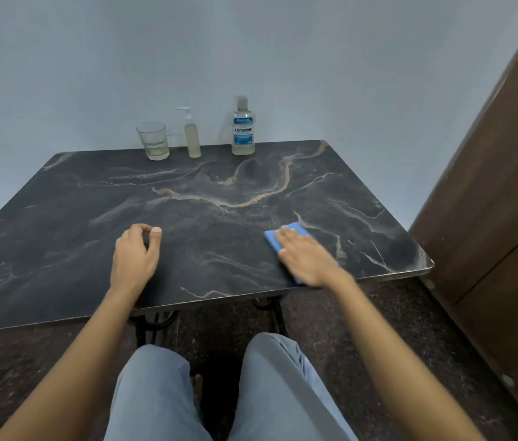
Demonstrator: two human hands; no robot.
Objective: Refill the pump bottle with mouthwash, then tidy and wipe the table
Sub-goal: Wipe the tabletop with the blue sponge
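A dark marble-patterned table [206, 218] fills the middle of the head view. At its far edge stand a clear pump bottle [192, 135] with pale liquid and a mouthwash bottle [243, 128] with a blue label, both upright and capped. My right hand [307, 256] lies flat on a blue cloth [283, 237] near the table's right front, pressing it to the surface. My left hand [136, 254] rests on the table left of centre, fingers curled toward the thumb, holding nothing.
A drinking glass [153, 141] with a little liquid stands left of the pump bottle against the grey wall. A brown wooden door or cabinet [490, 202] rises close to the table's right edge. My knees [219, 393] are below the front edge.
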